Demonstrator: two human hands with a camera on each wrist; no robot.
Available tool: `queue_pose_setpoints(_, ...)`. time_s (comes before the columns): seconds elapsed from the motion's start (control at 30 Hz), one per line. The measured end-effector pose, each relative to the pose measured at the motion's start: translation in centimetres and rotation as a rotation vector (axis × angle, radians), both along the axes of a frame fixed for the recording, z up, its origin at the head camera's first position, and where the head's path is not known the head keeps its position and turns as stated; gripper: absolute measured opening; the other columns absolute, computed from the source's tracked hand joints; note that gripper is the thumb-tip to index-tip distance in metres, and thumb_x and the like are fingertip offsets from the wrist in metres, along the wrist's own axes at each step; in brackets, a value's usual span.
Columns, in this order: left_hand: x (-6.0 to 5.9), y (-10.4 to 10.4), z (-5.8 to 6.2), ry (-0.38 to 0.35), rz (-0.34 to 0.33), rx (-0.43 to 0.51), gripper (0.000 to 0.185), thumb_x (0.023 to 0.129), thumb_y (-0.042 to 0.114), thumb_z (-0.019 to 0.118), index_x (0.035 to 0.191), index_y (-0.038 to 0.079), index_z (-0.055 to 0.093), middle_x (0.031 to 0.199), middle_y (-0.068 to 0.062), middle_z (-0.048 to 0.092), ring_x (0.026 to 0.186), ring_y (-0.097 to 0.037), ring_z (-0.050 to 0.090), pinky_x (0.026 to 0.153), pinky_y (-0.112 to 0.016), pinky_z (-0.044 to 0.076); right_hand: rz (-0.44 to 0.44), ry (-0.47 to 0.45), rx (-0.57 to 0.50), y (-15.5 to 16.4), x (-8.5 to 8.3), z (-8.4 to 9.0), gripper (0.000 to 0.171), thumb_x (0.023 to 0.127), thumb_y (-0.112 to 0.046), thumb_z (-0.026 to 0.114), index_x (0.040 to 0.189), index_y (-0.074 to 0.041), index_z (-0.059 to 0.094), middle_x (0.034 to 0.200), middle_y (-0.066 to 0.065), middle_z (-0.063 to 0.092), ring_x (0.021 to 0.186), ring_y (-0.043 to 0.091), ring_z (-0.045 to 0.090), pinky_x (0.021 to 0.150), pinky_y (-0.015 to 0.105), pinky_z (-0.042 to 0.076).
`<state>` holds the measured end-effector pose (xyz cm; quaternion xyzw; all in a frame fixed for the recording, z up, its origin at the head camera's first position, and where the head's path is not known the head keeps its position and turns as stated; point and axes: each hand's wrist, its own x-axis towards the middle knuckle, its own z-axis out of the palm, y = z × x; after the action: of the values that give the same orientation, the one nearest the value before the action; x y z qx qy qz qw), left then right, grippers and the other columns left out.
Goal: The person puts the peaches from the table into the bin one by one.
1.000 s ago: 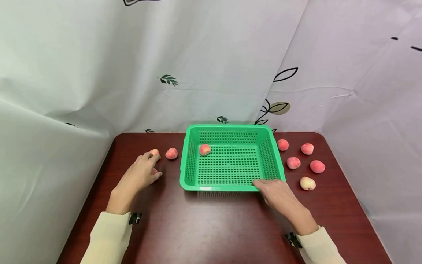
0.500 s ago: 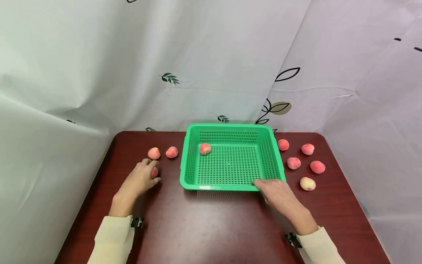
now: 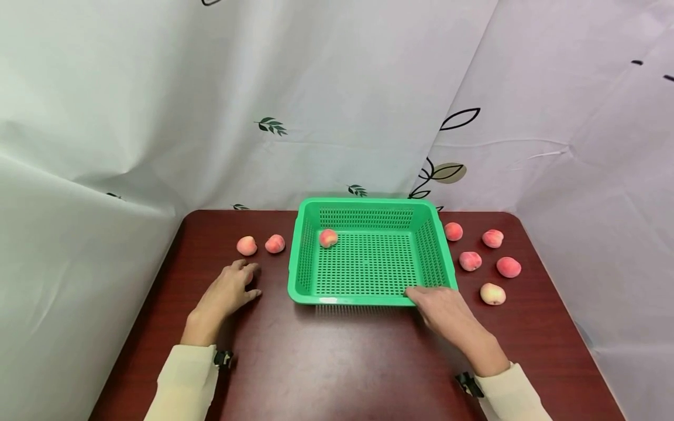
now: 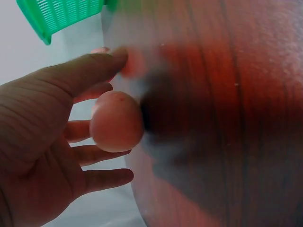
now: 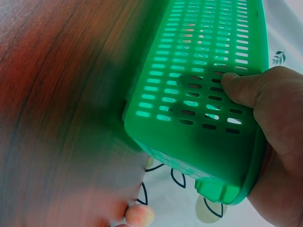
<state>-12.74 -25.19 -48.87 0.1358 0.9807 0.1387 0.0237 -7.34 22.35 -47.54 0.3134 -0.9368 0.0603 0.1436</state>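
My left hand (image 3: 223,292) is low over the left side of the table, thumb and fingers spread around a peach (image 4: 117,122). In the left wrist view the fingers are fairly straight and reach past the fruit; the head view hides this peach behind the hand. A green plastic basket (image 3: 363,300) stands in the middle of the table with one peach (image 3: 328,238) in its back left corner. At its front right corner, my right hand (image 3: 444,313) grips the rim. The thumb (image 5: 241,87) presses the outside of the slotted wall, and the other fingers go over the rim.
Two more peaches (image 3: 247,246) lie beyond my left hand, left of the basket. Several peaches (image 3: 470,261) are scattered to the right of it, one of them paler (image 3: 492,294). White patterned cloth (image 3: 337,105) hangs behind and beside the dark wooden table (image 3: 337,362).
My left hand has drawn back toward me and slightly right, uncovering the farther peach and covering the nearer one. The right hand and the basket stay in place.
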Motion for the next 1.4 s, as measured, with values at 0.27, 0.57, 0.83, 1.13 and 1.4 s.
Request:
queue_pose_setpoints(0.27,-0.2,0.2,-0.8,0.091,-0.043,-0.049,0.034,0.077,0.000,0.085,0.105,-0.001,0.066,0.113,-0.030,0.061,0.092,-0.047,0.062,0.083,-0.057,0.054,-0.004,0.003,-0.008,0.0,0.0,0.0,0.032,0.087,0.002,0.059,0.075,-0.021,0.040,0.062,-0.011,0.032,0.052,0.006,0.030,0.050,0.022,0.023)
queue_pose_setpoints(0.57,-0.6,0.3,-1.1,0.145,-0.082,-0.045,0.024,0.074,-0.011,0.079,0.090,0.001,0.067,0.088,-0.016,0.058,0.070,-0.030,0.058,0.066,-0.043,0.051,0.008,0.028,-0.030,-0.1,0.0,-0.1,0.032,0.086,0.002,0.059,0.074,-0.021,0.039,0.061,-0.010,0.032,0.051,0.005,0.028,0.050,0.021,0.021)
queue_pose_setpoints(0.83,-0.3,-0.1,-0.8,0.168,-0.079,-0.018,0.021,0.074,-0.012,0.076,0.083,0.003,0.064,0.084,-0.014,0.056,0.068,-0.030,0.058,0.065,-0.043,0.050,0.010,0.023,-0.033,-0.1,-0.1,0.0,0.033,0.086,0.003,0.057,0.074,-0.021,0.038,0.061,-0.011,0.029,0.051,0.004,0.026,0.050,0.021,0.020)
queue_pose_setpoints(1.13,0.4,0.1,0.4,0.210,-0.076,-0.005,0.026,0.076,-0.011,0.075,0.076,0.006,0.054,0.082,-0.014,0.054,0.064,-0.028,0.054,0.061,-0.040,0.048,0.010,0.036,-0.025,-0.1,0.0,-0.1,0.034,0.086,0.002,0.058,0.073,-0.021,0.038,0.061,-0.011,0.031,0.050,0.005,0.029,0.050,0.021,0.021)
queue_pose_setpoints(1.4,1.0,0.1,2.3,0.196,-0.054,0.009,0.026,0.077,-0.010,0.073,0.078,0.007,0.053,0.085,-0.012,0.053,0.066,-0.025,0.051,0.063,-0.040,0.045,0.008,0.035,-0.034,-0.1,0.0,-0.1,0.034,0.086,0.003,0.057,0.073,-0.021,0.038,0.061,-0.011,0.029,0.051,0.004,0.025,0.051,0.021,0.020)
